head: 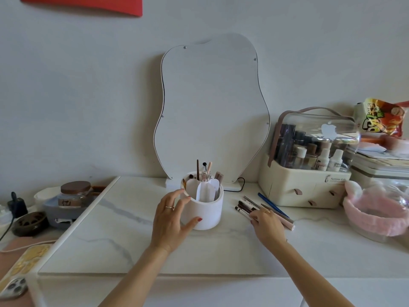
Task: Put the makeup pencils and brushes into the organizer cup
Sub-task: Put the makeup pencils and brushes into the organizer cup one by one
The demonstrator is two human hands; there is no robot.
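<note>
A white organizer cup (209, 214) stands mid-table on the marble slab, with several brushes and pencils upright in its compartments. My left hand (171, 220) curves around the cup's left side, thumb against its front wall and fingers near the rim. To the right of the cup lies a loose pile of makeup pencils and brushes (247, 206), including a blue pencil (272, 204) and a beige one (286, 222). My right hand (266, 224) rests on the pile, its fingertips on the pencils; whether it has closed on one I cannot tell.
A wavy-edged mirror (211, 107) leans on the wall behind the cup. A cream cosmetics box (305, 187) with a clear lid stands at the right, a pink headband (374, 216) beyond it. Jars (75, 193) and a phone (15, 286) sit at the left.
</note>
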